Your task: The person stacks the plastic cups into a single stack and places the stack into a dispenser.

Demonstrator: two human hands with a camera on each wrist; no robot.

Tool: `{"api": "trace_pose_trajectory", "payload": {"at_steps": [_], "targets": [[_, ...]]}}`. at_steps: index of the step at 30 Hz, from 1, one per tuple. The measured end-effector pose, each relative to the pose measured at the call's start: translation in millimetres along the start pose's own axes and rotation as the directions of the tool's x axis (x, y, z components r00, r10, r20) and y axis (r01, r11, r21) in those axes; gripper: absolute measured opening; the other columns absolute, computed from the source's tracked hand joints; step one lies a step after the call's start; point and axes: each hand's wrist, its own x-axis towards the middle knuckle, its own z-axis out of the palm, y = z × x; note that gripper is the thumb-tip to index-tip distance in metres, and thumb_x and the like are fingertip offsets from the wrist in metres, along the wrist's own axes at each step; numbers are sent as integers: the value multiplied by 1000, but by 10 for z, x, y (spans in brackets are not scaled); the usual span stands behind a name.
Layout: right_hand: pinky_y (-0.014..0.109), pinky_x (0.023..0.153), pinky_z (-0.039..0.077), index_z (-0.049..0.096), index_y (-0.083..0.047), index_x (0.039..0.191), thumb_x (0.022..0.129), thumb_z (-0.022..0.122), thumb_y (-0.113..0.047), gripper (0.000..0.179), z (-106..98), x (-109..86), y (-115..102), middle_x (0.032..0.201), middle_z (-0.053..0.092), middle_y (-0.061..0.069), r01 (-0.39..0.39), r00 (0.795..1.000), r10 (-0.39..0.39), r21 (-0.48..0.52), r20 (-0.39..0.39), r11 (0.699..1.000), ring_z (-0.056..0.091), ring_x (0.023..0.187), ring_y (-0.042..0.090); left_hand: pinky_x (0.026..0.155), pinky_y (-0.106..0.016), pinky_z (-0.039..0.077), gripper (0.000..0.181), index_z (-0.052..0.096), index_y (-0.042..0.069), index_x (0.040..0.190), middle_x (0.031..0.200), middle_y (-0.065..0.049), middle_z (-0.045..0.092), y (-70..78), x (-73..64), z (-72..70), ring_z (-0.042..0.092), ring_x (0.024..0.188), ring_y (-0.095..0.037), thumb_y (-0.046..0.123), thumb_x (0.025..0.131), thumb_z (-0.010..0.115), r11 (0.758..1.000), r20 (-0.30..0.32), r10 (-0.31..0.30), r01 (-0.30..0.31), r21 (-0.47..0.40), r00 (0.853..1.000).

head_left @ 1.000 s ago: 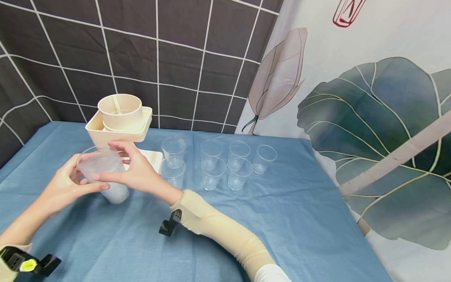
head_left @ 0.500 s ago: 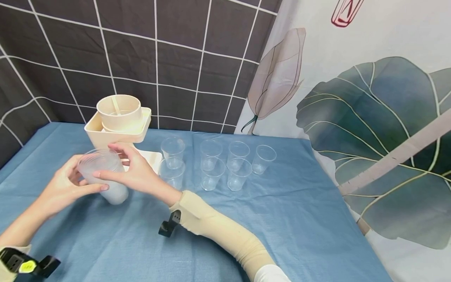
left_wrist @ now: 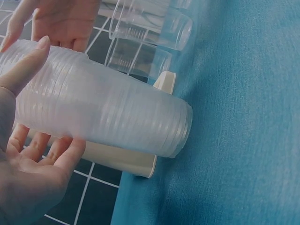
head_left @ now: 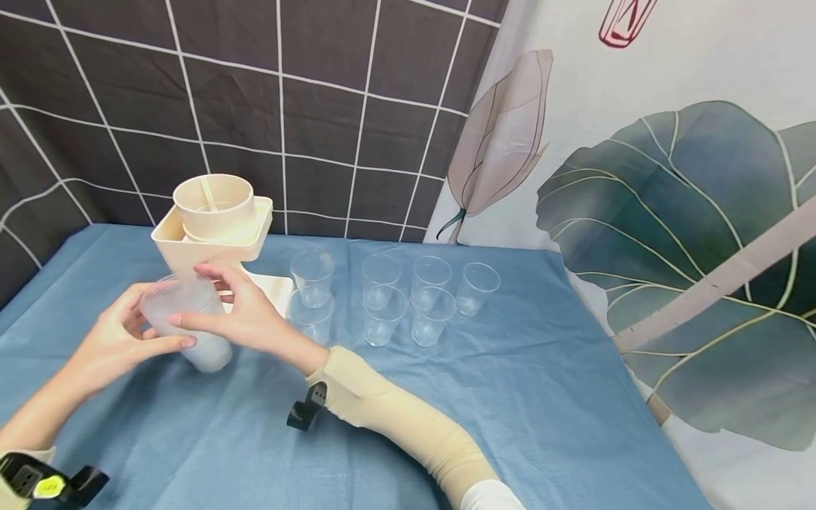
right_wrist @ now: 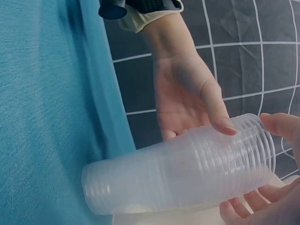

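Both hands hold a tall stack of nested clear plastic cups (head_left: pixel 207 352), tilted, with its rims toward the upper left in the head view. My left hand (head_left: pixel 115 343) grips the rim end from the left, its thumb across the near side. From the other side my right hand (head_left: pixel 245 308) grips the same end, thumb in front and fingers behind. In the left wrist view the stack (left_wrist: pixel 108 98) shows many close rims, and its narrow base comes near the blue cloth. The right wrist view shows the stack (right_wrist: pixel 173 173) between the two hands.
Behind the hands stands a cream-coloured stand (head_left: pixel 207 248) with a round holder (head_left: pixel 217 212) on top and a flat base (head_left: pixel 274 289). Several single clear cups (head_left: pixel 385 319) stand upright in rows to its right on the blue cloth (head_left: pixel 542 397). A dark grid-patterned backdrop (head_left: pixel 325 113) rises behind.
The rim end of the cup stack has dipped slightly, with both hands staying on it. The standing cups and cream stand keep their places.
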Motion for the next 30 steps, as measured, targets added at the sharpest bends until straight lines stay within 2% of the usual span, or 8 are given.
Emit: {"api": "trace_pose_trajectory", "payload": {"at_steps": [10, 14, 23, 30], "targets": [[7, 92, 42, 47, -11, 139, 81, 75, -18, 64, -7, -13, -18, 137, 50, -7, -12, 1000, 12, -7, 16, 1000, 52, 110, -4, 81, 3, 42, 74, 44, 26, 127, 121, 22, 49, -1, -10, 14, 50, 105, 15, -12, 72, 75, 1000, -8, 2, -2, -13, 1000], [7, 90, 43, 48, -11, 138, 81, 75, -18, 64, -10, -14, -15, 136, 51, -7, -12, 1000, 12, -9, 11, 1000, 52, 109, -4, 80, 2, 43, 75, 44, 28, 126, 120, 23, 48, 17, -8, 21, 50, 103, 15, -12, 72, 75, 1000, -18, -15, 15, -1, 1000], [6, 96, 40, 48, -7, 136, 81, 76, -18, 62, -5, -29, -2, 136, 51, 2, 95, 995, -96, -89, -6, 992, 51, 114, -2, 80, 3, 42, 75, 44, 29, 125, 120, 22, 48, 22, -11, 18, 49, 103, 16, -14, 72, 74, 1000, -13, -11, 11, -7, 1000], [4, 99, 37, 47, -10, 136, 80, 77, -22, 64, -35, -47, -27, 136, 52, -1, 132, 989, -142, -194, -34, 972, 50, 118, -2, 80, 3, 41, 74, 43, 30, 125, 119, 23, 47, 27, -7, 11, 49, 103, 17, -12, 72, 75, 1000, -13, -19, 19, 7, 1000]]}}
